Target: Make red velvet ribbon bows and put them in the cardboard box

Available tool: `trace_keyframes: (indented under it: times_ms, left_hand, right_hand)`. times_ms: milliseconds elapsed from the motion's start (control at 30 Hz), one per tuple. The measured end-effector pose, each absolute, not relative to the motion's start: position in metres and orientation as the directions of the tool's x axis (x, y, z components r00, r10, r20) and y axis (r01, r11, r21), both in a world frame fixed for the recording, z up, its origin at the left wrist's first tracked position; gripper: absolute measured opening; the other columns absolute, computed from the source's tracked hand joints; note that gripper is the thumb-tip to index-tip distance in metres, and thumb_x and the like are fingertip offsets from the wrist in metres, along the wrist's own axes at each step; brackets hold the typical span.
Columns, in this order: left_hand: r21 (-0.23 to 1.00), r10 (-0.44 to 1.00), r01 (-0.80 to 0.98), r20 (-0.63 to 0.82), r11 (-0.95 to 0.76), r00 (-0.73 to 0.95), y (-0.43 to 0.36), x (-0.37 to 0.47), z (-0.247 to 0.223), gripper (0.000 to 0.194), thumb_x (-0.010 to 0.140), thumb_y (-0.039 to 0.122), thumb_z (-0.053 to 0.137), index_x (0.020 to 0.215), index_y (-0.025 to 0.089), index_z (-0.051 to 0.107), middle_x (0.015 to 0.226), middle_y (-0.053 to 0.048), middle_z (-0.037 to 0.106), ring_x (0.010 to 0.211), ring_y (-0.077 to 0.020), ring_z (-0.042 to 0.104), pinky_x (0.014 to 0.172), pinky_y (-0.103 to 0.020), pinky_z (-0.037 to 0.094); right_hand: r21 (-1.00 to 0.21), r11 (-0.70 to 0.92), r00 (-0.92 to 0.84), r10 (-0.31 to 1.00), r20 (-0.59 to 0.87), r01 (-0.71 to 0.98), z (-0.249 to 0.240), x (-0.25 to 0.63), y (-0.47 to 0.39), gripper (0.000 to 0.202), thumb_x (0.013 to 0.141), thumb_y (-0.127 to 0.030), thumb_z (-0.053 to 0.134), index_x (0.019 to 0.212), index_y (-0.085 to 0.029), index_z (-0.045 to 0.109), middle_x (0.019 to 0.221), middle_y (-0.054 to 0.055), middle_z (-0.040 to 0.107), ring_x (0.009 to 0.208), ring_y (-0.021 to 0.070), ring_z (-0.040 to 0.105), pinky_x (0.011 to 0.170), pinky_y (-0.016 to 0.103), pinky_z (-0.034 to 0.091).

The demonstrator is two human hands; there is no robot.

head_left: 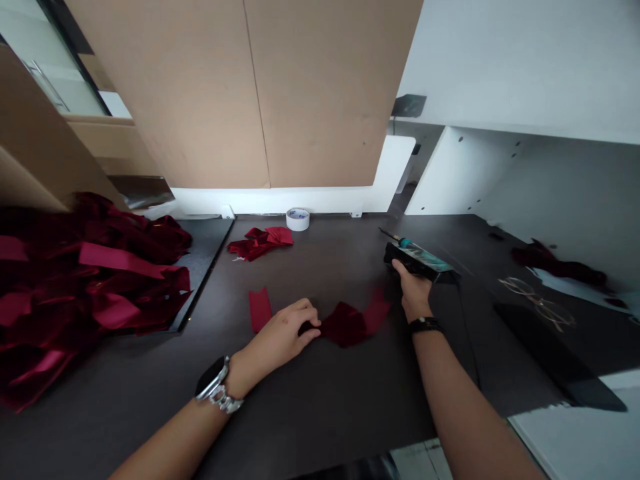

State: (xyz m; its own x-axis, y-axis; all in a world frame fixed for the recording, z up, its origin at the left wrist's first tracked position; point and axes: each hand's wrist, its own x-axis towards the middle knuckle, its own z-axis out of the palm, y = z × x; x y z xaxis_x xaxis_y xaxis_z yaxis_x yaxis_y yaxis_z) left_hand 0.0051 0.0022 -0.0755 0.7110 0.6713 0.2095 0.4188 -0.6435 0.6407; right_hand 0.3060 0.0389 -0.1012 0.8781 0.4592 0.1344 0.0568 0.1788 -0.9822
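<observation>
My left hand [293,330], with a watch and a silver bracelet at the wrist, is closed on the middle of a dark red ribbon bow [345,325] low over the dark table. The bow's ends spread out on both sides of my fingers. To the right, my right hand [413,287] grips a black holder [413,262]; a teal-handled tool [420,253] with a thin metal tip lies along its top, tip pointing away to the left. A cord runs from it down the table. Some fingers of my right hand are hidden beneath the holder.
A large heap of red ribbons [125,280] covers the left side. Behind my hands are a small red bow [263,242] and a tape roll [298,219]. Eyeglasses [537,303] and a dark flat panel [555,357] lie at right. Cardboard [260,93] stands behind.
</observation>
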Motion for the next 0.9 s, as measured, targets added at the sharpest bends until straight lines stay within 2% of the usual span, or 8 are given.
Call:
trace_keyframes:
  times_ms: [167, 300, 533, 667, 733, 900]
  left_hand:
    - [0.536, 0.614, 0.443, 0.190, -0.719, 0.766, -0.002, 0.010, -0.068, 0.010, 0.088, 0.012, 0.054, 0.079, 0.017, 0.057, 0.092, -0.002, 0.056, 0.084, -0.0153, 0.055, 0.075, -0.028, 0.043]
    - [0.449, 0.571, 0.453, 0.168, -0.770, 0.804, -0.006, 0.011, -0.061, 0.016, 0.091, 0.015, 0.050, 0.077, 0.017, 0.057, 0.090, -0.002, 0.057, 0.083, -0.0157, 0.055, 0.075, -0.028, 0.043]
    - [0.466, 0.597, 0.477, 0.147, -0.745, 0.789, -0.008, 0.007, -0.057, 0.014, 0.093, 0.020, 0.048, 0.085, 0.018, 0.060, 0.094, -0.003, 0.058, 0.086, -0.0158, 0.058, 0.077, -0.028, 0.045]
    - [0.604, 0.659, 0.448, 0.179, -0.660, 0.731, -0.020, -0.001, -0.064, 0.007, 0.090, 0.019, 0.054, 0.085, 0.018, 0.059, 0.096, -0.004, 0.059, 0.093, -0.0167, 0.058, 0.084, -0.029, 0.046]
    - [0.635, 0.697, 0.461, 0.177, -0.620, 0.695, -0.036, -0.009, -0.065, 0.005, 0.088, 0.019, 0.056, 0.089, 0.019, 0.061, 0.101, -0.005, 0.058, 0.098, -0.0177, 0.057, 0.088, -0.031, 0.046]
    - [0.605, 0.745, 0.569, 0.060, -0.557, 0.665, -0.104, -0.040, -0.066, 0.035, 0.080, 0.027, 0.070, 0.113, 0.029, 0.060, 0.116, -0.006, 0.056, 0.107, -0.0221, 0.053, 0.093, -0.037, 0.046]
  right_hand:
    - [-0.987, 0.136, 0.874, 0.465, 0.142, 0.087, -0.104, 0.308, 0.040, 0.069, 0.054, -0.038, 0.079, 0.112, -0.005, 0.060, 0.126, 0.020, 0.060, 0.119, 0.0269, 0.056, 0.111, 0.043, 0.035]
    - [-0.984, 0.120, 0.849, 0.499, 0.176, 0.134, -0.107, 0.311, 0.039, 0.068, 0.056, -0.040, 0.078, 0.113, -0.007, 0.060, 0.126, 0.018, 0.060, 0.121, 0.0259, 0.054, 0.111, 0.041, 0.034]
    - [-0.987, 0.041, 0.830, 0.537, 0.151, 0.154, -0.109, 0.316, 0.039, 0.062, 0.052, -0.040, 0.079, 0.101, -0.006, 0.065, 0.117, 0.021, 0.064, 0.119, 0.0302, 0.055, 0.110, 0.045, 0.034]
    - [-0.983, 0.042, 0.804, 0.569, 0.172, 0.181, -0.108, 0.314, 0.040, 0.064, 0.050, -0.035, 0.080, 0.105, -0.007, 0.063, 0.117, 0.019, 0.064, 0.116, 0.0289, 0.057, 0.108, 0.045, 0.038]
    - [-0.979, 0.034, 0.793, 0.582, 0.181, 0.199, -0.109, 0.315, 0.041, 0.064, 0.049, -0.034, 0.080, 0.105, -0.007, 0.063, 0.114, 0.019, 0.066, 0.112, 0.0290, 0.059, 0.105, 0.045, 0.040]
    - [-0.958, -0.023, 0.776, 0.593, 0.216, 0.285, -0.110, 0.320, 0.039, 0.061, 0.052, -0.036, 0.081, 0.104, -0.009, 0.063, 0.112, 0.017, 0.066, 0.114, 0.0302, 0.057, 0.107, 0.045, 0.038]
